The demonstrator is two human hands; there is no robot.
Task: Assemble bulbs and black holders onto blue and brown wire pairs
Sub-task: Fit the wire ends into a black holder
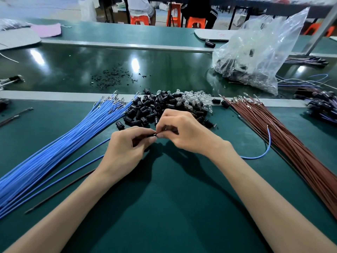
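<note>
Fingers [145,131] of the left hand [125,150] curled round a small black holder [152,135], and the right hand [184,132] pinched its tip, just above the green table [164,198]. Behind them lay a heap of holders [155,108] and clear bulbs [193,97], between blue wires [54,148] on the left and brown wires [291,147] on the right. One loose blue wire [264,152] looped out from under the right wrist.
</note>
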